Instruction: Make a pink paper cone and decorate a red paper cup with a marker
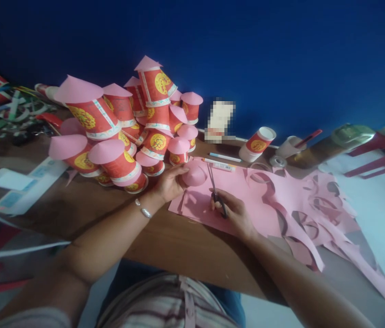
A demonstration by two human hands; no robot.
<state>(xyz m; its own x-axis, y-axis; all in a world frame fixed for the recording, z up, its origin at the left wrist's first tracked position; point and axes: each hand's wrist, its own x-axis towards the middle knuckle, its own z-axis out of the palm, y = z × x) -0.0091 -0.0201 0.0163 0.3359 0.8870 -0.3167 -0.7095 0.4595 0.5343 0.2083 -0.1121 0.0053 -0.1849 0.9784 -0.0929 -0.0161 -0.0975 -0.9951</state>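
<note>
My left hand (171, 183) pinches the edge of a rounded piece of pink paper (195, 175), cone-like in shape. Scissors (215, 193) sit in my right hand (232, 210), fingers curled round the dark handles and the blades pointing up and away beside the paper piece. Whether the blades touch the paper, I cannot tell. Under both hands lie flat pink paper sheets (243, 200). To the left of my left hand stand several red paper cups (113, 164) with gold emblems, stacked and wearing pink cone roofs (106, 151).
Pink offcuts with round holes (301, 200) cover the table's right side. A glue stick (224, 166), a pen (224, 157), a cup stack (258, 144) and a tape roll (278, 161) lie behind the sheets. A white power strip (30, 187) sits left; cluttered scraps (14, 118) fill the far left.
</note>
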